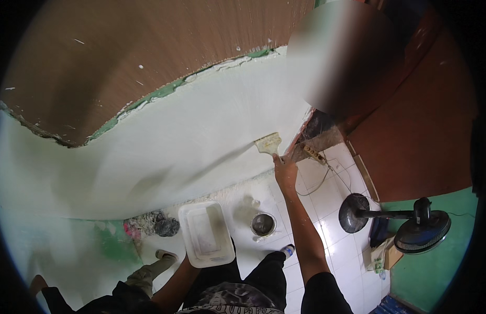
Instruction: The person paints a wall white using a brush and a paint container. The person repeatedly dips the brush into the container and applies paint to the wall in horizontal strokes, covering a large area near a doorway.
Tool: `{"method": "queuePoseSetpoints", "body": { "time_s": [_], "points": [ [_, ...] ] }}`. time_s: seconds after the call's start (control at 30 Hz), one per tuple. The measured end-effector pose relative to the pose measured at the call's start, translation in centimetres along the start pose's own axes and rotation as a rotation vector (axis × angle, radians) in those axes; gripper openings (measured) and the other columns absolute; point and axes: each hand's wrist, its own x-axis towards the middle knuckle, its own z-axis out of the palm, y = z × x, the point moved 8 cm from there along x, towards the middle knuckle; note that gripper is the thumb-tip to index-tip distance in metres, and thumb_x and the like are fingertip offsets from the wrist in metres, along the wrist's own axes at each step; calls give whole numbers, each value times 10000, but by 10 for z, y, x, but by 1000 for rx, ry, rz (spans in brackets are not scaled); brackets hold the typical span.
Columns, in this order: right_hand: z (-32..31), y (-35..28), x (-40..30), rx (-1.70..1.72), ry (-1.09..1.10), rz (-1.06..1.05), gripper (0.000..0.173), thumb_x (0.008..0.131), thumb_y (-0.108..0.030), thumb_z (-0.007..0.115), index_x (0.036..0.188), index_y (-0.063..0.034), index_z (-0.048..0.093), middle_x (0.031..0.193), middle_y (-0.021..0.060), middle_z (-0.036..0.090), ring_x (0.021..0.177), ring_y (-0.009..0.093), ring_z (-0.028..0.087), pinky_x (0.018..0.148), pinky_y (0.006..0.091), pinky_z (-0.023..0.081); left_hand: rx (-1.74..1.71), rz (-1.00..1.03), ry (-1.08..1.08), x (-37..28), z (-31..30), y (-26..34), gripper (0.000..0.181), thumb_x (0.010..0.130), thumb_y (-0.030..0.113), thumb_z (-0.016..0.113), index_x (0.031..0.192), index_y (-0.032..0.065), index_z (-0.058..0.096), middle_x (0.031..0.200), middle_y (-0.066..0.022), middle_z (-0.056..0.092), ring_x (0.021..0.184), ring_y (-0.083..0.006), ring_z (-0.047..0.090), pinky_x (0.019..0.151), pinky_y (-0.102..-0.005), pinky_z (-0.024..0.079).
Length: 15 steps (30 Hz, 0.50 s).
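My right hand (285, 170) grips the handle of a wide paint brush (268, 143), its bristles against the white-coated wall (195, 129). A long shadow of the brush falls across the wall to the left. A white plastic basin (231, 251) with whitish residue inside is held in front of my body by my left arm; my left hand (192, 263) is mostly hidden beneath the basin's lower left side. The upper edge of the white coat is ragged, with green paint showing under a brown surface.
A bucket of grey material (263, 224) stands on the white tiled floor. Right of it are a power strip (314, 154) with trailing cable and a black standing fan (353, 213). Rubble (166, 223) lies by the wall's foot. A co-worker (137, 278) is close at left.
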Motion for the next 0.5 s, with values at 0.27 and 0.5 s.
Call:
{"method": "queuePoseSetpoints", "body": {
  "time_s": [0.27,0.5],
  "points": [
    [-97,-142,-28,254,-57,5,427,969,-361,656,966,64,699,638,94,588,585,149,550,568,326,429,152,-13,-85,12,4,-8,470,1037,365,477,1391,56,492,1238,-122,617,1075,-247,644,882,-402,563],
    [-118,-171,-37,496,15,-78,426,985,-370,649,1003,54,681,606,-3,511,553,68,455,513,252,364,372,103,-68,17,51,-9,418,1042,332,484,1356,58,514,1170,-102,623,1007,-209,651,845,-363,569]
  ]
}}
